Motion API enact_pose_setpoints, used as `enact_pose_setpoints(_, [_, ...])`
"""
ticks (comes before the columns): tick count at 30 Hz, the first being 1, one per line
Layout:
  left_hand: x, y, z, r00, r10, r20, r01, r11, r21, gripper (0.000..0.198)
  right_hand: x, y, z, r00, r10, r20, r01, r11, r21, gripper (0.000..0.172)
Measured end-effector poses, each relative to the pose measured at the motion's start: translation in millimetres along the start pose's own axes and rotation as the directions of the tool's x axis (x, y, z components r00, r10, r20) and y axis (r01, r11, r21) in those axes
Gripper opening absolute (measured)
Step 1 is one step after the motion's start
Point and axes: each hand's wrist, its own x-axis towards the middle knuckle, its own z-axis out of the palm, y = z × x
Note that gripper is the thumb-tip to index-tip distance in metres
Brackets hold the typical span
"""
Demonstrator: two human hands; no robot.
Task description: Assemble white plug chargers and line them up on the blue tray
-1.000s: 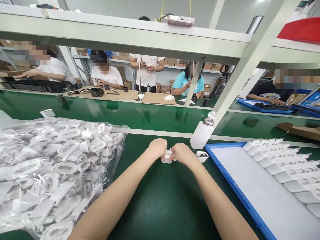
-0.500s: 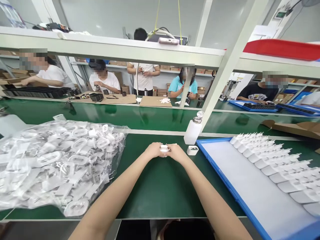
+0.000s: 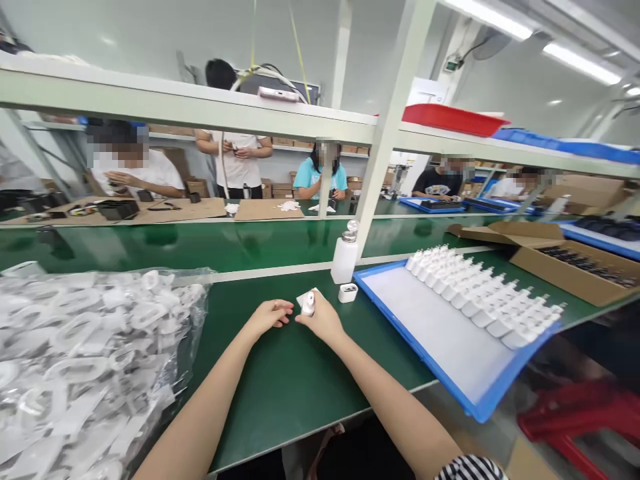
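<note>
I see a small white plug (image 3: pixel 309 304) standing upright at the middle of the frame, and the right hand (image 3: pixel 321 319) is closed around it with the fingers. The left hand (image 3: pixel 267 316) lies open just beside, on the green bench (image 3: pixel 290 393). Near them stand a white cup (image 3: pixel 347 293) and a bottle (image 3: pixel 345 259). At lower left is a plastic bag (image 3: pixel 90 347) of white parts, and at right a blue tray (image 3: pixel 415 349) with rows of white plugs (image 3: pixel 480 293).
</note>
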Motion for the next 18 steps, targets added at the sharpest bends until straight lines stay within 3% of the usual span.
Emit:
enact_pose_setpoints(3, [5,-5,2.6,0.993,0.012,-0.114,-0.011,1.000,0.011,0.026,18,23,-47,0.963,0.153,-0.222,-0.151,0.988,0.026,0.048])
enact_pose_setpoints(6, [6,-8,5.6,0.991,0.050,-0.122,-0.041,0.996,0.079,0.024,38,55,-102,0.822,0.338,-0.458,-0.386,0.922,-0.012,0.042])
enact_pose_setpoints(9, [7,-8,7.2,0.991,0.060,-0.119,-0.043,0.989,0.140,0.025,53,84,-142,0.732,0.422,-0.535,-0.515,0.857,-0.030,0.045])
enact_pose_setpoints(13, [9,-7,7.0,0.990,0.044,-0.131,-0.023,0.987,0.157,0.025,57,115,-153,0.675,0.484,-0.557,-0.612,0.789,-0.056,0.046])
enact_pose_setpoints(18, [10,-7,7.4,0.986,0.071,-0.152,-0.043,0.983,0.181,0.023,52,137,-137,0.704,0.503,-0.501,-0.634,0.764,-0.124,0.030])
